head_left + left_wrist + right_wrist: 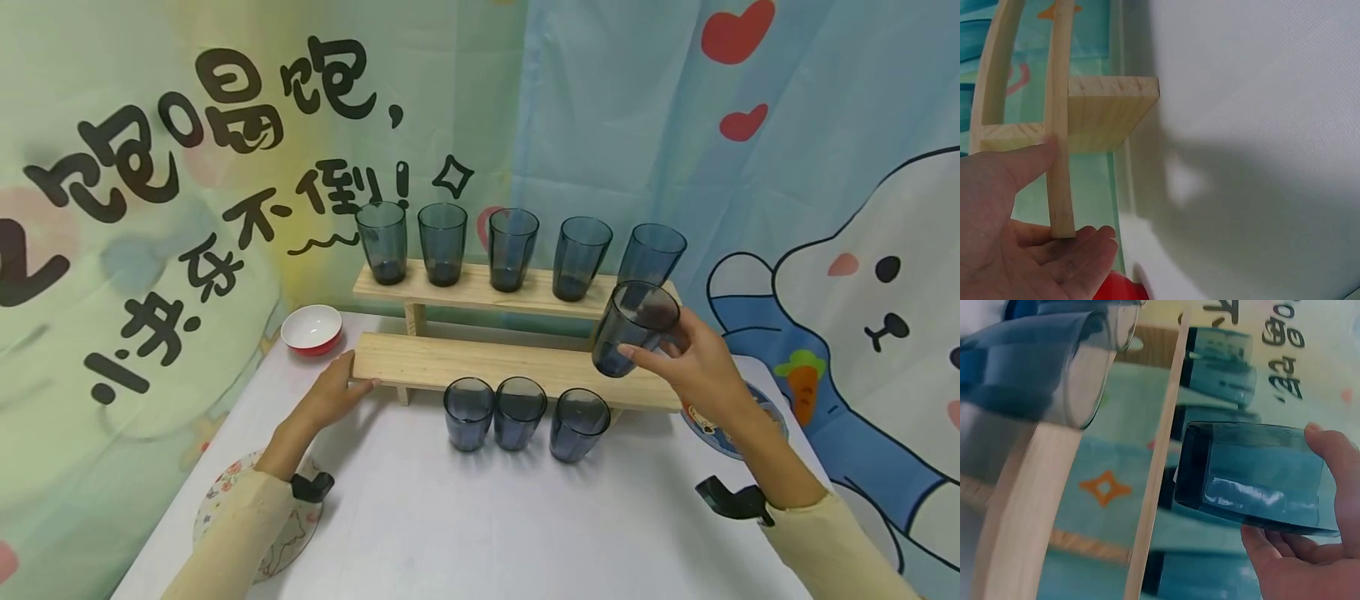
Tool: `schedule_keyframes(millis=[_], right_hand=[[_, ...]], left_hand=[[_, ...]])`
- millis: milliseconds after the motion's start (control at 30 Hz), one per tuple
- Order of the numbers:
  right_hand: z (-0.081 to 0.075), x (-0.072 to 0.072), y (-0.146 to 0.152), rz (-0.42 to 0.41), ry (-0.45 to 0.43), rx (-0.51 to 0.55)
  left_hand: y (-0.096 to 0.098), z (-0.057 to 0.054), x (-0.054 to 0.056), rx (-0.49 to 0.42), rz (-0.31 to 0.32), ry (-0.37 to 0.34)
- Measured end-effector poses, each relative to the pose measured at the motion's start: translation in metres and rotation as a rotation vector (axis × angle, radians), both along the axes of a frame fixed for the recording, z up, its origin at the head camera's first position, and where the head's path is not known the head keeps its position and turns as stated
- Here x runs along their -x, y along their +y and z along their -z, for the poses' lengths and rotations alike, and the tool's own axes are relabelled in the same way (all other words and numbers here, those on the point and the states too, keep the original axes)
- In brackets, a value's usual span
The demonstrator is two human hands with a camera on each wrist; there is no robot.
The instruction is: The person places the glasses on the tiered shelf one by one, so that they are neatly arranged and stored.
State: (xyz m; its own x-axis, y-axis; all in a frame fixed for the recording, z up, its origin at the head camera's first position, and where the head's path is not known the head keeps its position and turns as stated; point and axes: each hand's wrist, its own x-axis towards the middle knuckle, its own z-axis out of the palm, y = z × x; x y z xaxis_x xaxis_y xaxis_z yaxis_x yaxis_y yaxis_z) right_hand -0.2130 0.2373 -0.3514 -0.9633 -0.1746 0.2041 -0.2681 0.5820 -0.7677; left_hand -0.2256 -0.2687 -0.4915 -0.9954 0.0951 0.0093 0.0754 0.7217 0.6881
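My left hand (pixel 333 390) grips the left end of the two-tier wooden shelf (pixel 450 360) by its lower board. The thumb (pixel 1035 159) lies against the front edge, and the fingers reach round the board's end. Over the right part of the lower board, my right hand (pixel 701 362) holds a tinted glass tumbler (pixel 630 329), slightly tilted, between thumb and fingers. In the right wrist view that tumbler (pixel 1260 478) shows its base towards the upper board. Several matching tumblers (pixel 442 246) stand in a row on the upper board.
Three more tumblers (pixel 513 414) stand on the white table (pixel 480 525) before the lower board. A red-and-white bowl (pixel 312 329) sits left of the shelf. One patterned plate (pixel 300 542) lies under the left forearm, another plate (pixel 768 408) by the right. A printed curtain (pixel 600 100) hangs behind.
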Motion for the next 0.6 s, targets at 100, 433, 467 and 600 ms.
schedule_keyframes(millis=[100,433,467,600], right_hand=[[-0.004,0.010,-0.018,-0.064,-0.037,0.040],[-0.007,0.046,-0.091,-0.239,-0.116,0.161],[-0.007,0.049,-0.099,-0.244,-0.126,0.168],[-0.006,0.059,-0.130,-0.259,-0.156,0.187]], left_hand=[[-0.001,0.000,0.001,0.006,0.006,0.011],[0.000,0.001,0.004,0.004,0.000,0.011],[0.000,0.001,0.003,0.002,-0.001,0.010],[-0.001,0.001,0.003,0.008,0.003,0.009]])
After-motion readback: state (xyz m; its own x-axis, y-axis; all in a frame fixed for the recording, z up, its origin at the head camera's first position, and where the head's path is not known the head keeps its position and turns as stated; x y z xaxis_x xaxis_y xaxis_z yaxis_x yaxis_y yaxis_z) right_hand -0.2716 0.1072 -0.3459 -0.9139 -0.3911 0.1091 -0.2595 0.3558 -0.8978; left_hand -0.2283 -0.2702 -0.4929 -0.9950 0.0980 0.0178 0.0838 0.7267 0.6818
